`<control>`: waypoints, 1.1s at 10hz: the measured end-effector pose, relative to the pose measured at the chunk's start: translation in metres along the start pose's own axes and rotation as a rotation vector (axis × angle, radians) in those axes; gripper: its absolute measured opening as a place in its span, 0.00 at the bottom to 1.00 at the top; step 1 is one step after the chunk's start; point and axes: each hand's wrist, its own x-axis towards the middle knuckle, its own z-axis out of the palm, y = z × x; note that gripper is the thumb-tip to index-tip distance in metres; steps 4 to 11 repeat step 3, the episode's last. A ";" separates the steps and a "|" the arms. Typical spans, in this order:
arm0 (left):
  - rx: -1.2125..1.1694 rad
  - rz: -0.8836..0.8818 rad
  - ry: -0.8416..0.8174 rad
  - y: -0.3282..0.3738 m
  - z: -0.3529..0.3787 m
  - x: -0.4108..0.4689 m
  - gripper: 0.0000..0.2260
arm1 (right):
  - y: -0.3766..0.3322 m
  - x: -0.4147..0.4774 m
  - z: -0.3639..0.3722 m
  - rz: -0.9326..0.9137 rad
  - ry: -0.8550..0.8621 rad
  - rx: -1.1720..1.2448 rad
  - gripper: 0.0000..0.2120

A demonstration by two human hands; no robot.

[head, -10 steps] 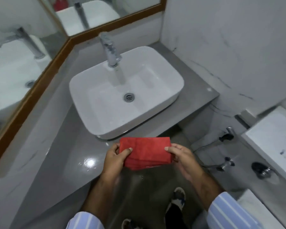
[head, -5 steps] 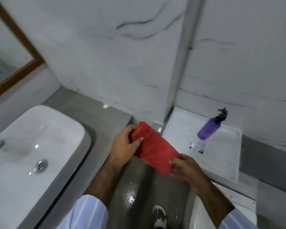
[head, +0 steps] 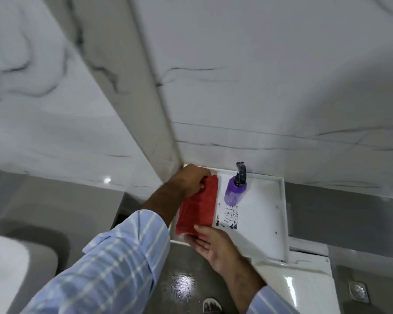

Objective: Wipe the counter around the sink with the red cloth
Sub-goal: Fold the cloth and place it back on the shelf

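The folded red cloth [head: 196,213] lies on the left part of a white rimmed ledge [head: 263,214], just beside a purple pump bottle [head: 234,193] standing on it. The left hand [head: 191,181] grips the cloth's far end, fingers curled round it. The right hand [head: 210,244] pinches the near end, thumb on top.

The cloth [head: 196,211] is lying on the ledge's [head: 259,223] left part, with the bottle [head: 235,192] just right of it. The left hand [head: 191,180] is sitting on its far end, the right hand [head: 213,243] at its near end. The sink [head: 7,264] is sitting far left.
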 end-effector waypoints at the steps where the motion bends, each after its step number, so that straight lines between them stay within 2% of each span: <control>1: -0.012 -0.027 -0.065 -0.008 0.022 0.012 0.25 | -0.013 0.002 -0.013 -0.047 0.006 -0.188 0.12; 2: 0.067 -0.012 -0.034 -0.016 0.038 0.008 0.35 | -0.024 -0.003 -0.045 -0.289 0.233 -0.733 0.14; 3: 0.050 -0.028 0.144 -0.010 0.038 -0.008 0.37 | -0.053 -0.019 -0.080 -0.676 0.616 -1.356 0.16; 11: 0.050 -0.028 0.144 -0.010 0.038 -0.008 0.37 | -0.053 -0.019 -0.080 -0.676 0.616 -1.356 0.16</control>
